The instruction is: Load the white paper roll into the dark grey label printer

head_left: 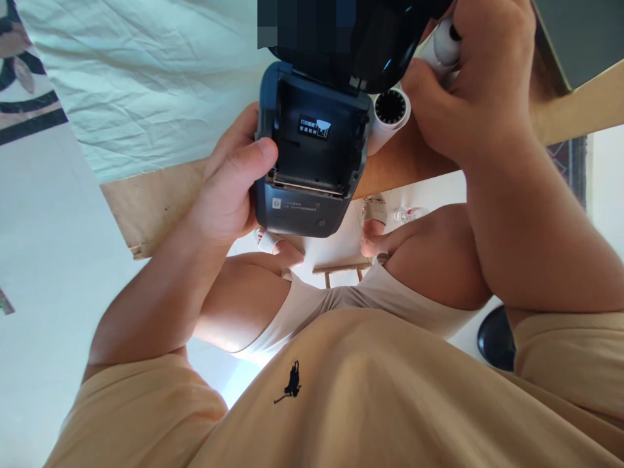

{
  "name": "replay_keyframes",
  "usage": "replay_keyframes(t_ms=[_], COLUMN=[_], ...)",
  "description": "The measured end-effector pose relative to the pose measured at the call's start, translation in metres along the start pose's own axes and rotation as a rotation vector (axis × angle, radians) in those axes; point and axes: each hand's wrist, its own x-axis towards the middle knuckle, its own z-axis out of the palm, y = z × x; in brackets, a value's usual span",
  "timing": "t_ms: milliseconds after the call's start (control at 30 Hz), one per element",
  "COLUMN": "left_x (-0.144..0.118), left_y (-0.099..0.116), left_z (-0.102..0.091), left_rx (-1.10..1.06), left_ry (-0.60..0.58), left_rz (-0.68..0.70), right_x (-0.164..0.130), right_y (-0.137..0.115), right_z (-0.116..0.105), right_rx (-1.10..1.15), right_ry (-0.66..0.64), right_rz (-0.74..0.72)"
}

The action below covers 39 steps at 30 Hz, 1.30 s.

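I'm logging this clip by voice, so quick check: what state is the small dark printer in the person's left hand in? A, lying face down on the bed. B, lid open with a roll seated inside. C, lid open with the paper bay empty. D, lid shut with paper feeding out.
C: the left hand grips the printer with its lid raised and the bay bare, while a white paper roll sits outside beside it, near the right hand.

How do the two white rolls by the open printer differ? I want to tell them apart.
The roll beside the printer lies free against the dark printer, touched by no hand, its black toothed core end facing the camera. The roll in the right hand is gripped by the right hand, mostly hidden by fingers, showing only a rounded end. Both are white cylinders. The left hand holds the printer.
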Motion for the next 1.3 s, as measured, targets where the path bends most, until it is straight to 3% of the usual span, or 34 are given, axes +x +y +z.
replay_keyframes(t_ms=[533, 1033, 1300], left_x=[0.0017, -0.0005, -0.0018], left_y=[0.0022, -0.0004, 0.0043], left_z=[0.0029, 0.0017, 0.0037], left_rx=[-0.001, -0.041, -0.062], left_ry=[0.049, -0.005, 0.0], left_rz=[-0.028, 0.022, -0.023], right_x=[-0.0004, -0.0032, -0.0027], right_y=[0.0021, 0.0045, 0.0037], right_z=[-0.0015, -0.0027, -0.0047], right_rx=[0.001, 0.015, -0.001], right_ry=[-0.021, -0.043, -0.083], right_rz=[-0.004, -0.029, 0.0])
